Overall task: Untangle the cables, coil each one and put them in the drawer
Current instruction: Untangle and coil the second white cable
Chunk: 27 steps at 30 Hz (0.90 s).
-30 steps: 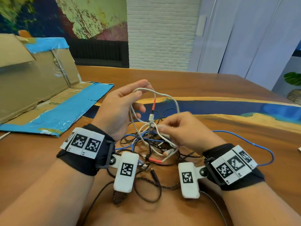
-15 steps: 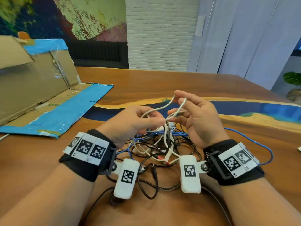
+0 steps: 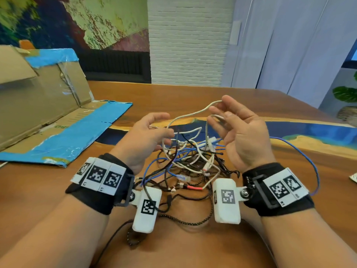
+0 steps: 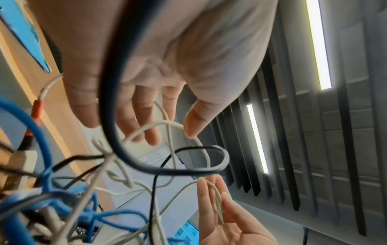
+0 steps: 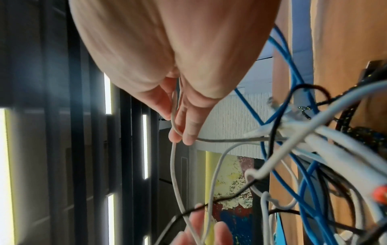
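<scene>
Both hands are raised above a tangled pile of cables (image 3: 190, 163) on the wooden desk (image 3: 193, 97). The white cable (image 3: 188, 115) runs in a lifted span between the two hands, the rest of it dropping into the tangle.

Right hand (image 3: 243, 132): palm turned inward, fingers partly curled. The white cable loops through the fingers (image 5: 189, 129), passing between two of them in the right wrist view, and its top bend sits at the fingertips in the head view. So it holds the white cable, loosely.

Left hand (image 3: 146, 136): fingers relaxed, mostly extended in the left wrist view, the thumb tip (image 4: 193, 126) touching a white loop. In the head view the cable passes by the fingertips. Cannot tell whether it is a real pinch or just contact.

A black cable (image 4: 167, 169) hangs in a loop in front of the left palm, close to the wrist camera. A blue cable (image 3: 309, 161) arcs out of the pile to the right across the desk, behind the right wrist. An orange-sleeved connector (image 3: 193, 188) lies at the near edge of the tangle, and a braided dark cable (image 3: 185, 222) trails toward the body.

An opened cardboard box (image 3: 38, 97) with blue tape lies on the desk to the left, well apart from the cables.
</scene>
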### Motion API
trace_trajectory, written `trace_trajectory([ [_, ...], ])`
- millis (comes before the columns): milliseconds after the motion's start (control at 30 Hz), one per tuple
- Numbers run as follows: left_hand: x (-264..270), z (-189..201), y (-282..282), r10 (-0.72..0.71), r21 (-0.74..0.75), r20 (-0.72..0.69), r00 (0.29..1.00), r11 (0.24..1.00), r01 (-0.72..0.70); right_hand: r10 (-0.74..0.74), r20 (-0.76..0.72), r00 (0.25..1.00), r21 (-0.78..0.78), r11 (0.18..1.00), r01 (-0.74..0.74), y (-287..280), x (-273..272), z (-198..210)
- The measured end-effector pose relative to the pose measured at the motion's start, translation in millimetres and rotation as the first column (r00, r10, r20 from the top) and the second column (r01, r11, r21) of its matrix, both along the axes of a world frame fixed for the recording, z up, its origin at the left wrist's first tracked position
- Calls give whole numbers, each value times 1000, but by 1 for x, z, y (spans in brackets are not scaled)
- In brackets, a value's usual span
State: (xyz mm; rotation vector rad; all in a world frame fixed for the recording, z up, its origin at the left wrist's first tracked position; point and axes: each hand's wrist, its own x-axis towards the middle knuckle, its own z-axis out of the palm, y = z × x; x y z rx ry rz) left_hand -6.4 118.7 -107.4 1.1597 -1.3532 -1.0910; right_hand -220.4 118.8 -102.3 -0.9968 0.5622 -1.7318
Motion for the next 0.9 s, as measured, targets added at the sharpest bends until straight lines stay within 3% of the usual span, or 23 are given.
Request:
trace_trajectory([
  [133,-2,7,7,-36,9,58,998,999,35,91,-22,996,7,996,-91,7,9,1],
  [333,-13,-4,11,-247,97,237,939,968,231,113,140,984,-78,992,-103,11,2,9],
  [400,-10,-5,9,-200,77,189,961,979,189,36,185,982,-105,994,-16,7,-7,12],
  [533,-3,-5,1,4,-44,-47,999,999,-6,-143,210,967,-137,975,174,-4,-25,11],
  [633,-3,-2,-2,85,-120,-156,984,987,-104,-160,201,967,-174,965,195,-7,-25,6],
  [700,-3,-2,-2,86,-121,-172,981,987,-108,-163,110,981,-184,966,181,-7,-21,4],
  [767,-3,-3,-1,74,-106,-180,981,990,-94,-182,-96,979,-141,976,168,-6,-18,2],
  [833,-3,-2,0,63,-92,-213,975,992,-85,-164,-303,939,-49,987,156,-6,-18,-2],
  [900,-1,1,0,50,-79,-274,960,994,-75,-115,-396,911,21,991,134,-7,-20,-4],
])
